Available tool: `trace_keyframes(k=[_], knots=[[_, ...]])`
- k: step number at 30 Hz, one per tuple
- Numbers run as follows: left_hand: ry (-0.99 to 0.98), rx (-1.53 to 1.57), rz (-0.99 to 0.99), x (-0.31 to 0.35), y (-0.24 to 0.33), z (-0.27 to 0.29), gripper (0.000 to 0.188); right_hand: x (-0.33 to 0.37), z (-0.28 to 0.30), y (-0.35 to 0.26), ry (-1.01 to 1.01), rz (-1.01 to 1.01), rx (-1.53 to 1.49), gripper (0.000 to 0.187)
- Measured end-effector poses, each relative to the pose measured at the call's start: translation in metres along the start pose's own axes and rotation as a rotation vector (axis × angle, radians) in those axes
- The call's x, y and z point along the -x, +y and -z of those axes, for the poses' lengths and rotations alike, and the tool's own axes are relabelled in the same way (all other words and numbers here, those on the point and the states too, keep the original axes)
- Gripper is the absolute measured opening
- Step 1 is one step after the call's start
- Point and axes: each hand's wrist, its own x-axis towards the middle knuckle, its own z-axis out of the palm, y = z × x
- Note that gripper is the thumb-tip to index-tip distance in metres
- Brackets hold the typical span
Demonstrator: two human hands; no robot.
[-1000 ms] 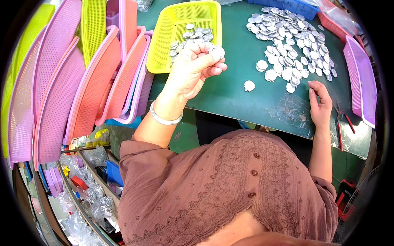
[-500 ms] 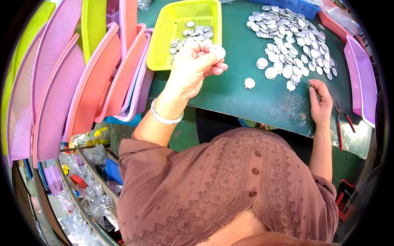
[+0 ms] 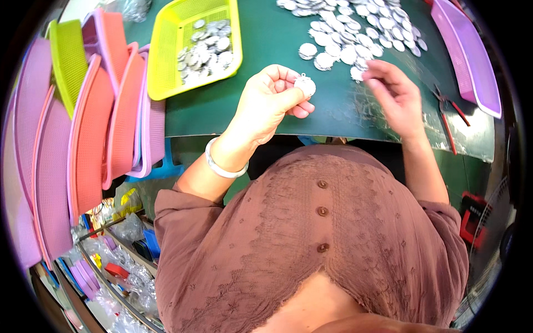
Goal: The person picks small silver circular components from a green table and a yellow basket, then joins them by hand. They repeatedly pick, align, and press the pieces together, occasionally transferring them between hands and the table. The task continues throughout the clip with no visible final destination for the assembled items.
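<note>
My left hand is closed, pinching a round silvery pendant between thumb and fingertips above the table's front edge. A small loop stands up from the pendant's top. My right hand reaches to the near edge of a pile of similar pendants. Its thumb and index finger are apart, with their tips beside one pendant at the pile's edge; a firm grip on it does not show. A yellow-green mesh basket on the left holds several more pendants.
Red-handled pliers lie on the green table, right of my right hand. A purple basket stands at the right edge. Stacked pink, purple and orange baskets crowd the left. Below them is a shelf with plastic bags.
The whole view has shifted, so table things sit higher and further left. My right hand has moved from resting near the pliers to the pile's edge. My left hand still holds a pendant.
</note>
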Motion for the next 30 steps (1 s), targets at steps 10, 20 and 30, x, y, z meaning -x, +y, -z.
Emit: trace_keyframes(k=[10,20,30], knots=[[-0.067,0.075,0.116,-0.006,-0.019,-0.024,0.014,0.005,-0.037,-0.018,-0.187,-0.382,-0.452,0.035],[-0.094,0.182,0.242,-0.009,-0.025,-0.017,0.009,0.006,-0.04,-0.005,-0.207,-0.48,-0.578,0.035],[-0.109,0.221,0.263,-0.011,-0.03,-0.013,0.009,0.005,-0.04,-0.003,-0.218,-0.497,-0.578,0.036]])
